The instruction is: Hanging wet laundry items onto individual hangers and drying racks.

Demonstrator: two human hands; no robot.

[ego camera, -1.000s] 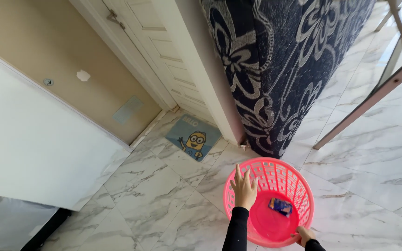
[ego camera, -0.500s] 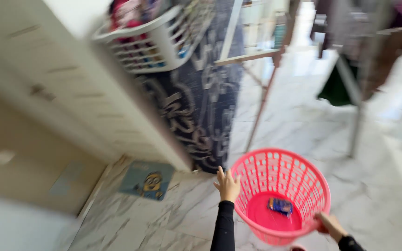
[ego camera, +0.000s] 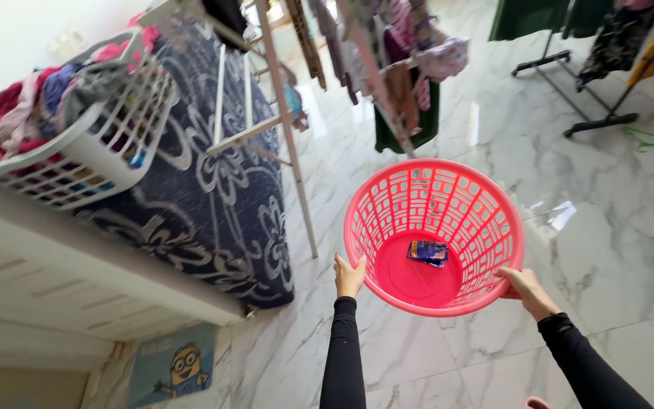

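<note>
Pink basket (ego camera: 456, 197), blue packet (ego camera: 427, 252) inside

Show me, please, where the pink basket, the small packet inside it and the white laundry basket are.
pink basket (ego camera: 472, 189): head view, slatted far wall.
small packet (ego camera: 427, 252): head view, its dark blue middle.
white laundry basket (ego camera: 104, 163): head view, its lattice side wall.

The round basket (ego camera: 463, 198) is bright pink with a lattice of slots, and a small dark blue packet (ego camera: 427, 252) lies in it. The mattress (ego camera: 213, 189) is navy with pale swirling flowers; the floor (ego camera: 615, 220) is white marble veined grey. A white basket (ego camera: 85, 155) holds pink, red and purple clothes.
</note>
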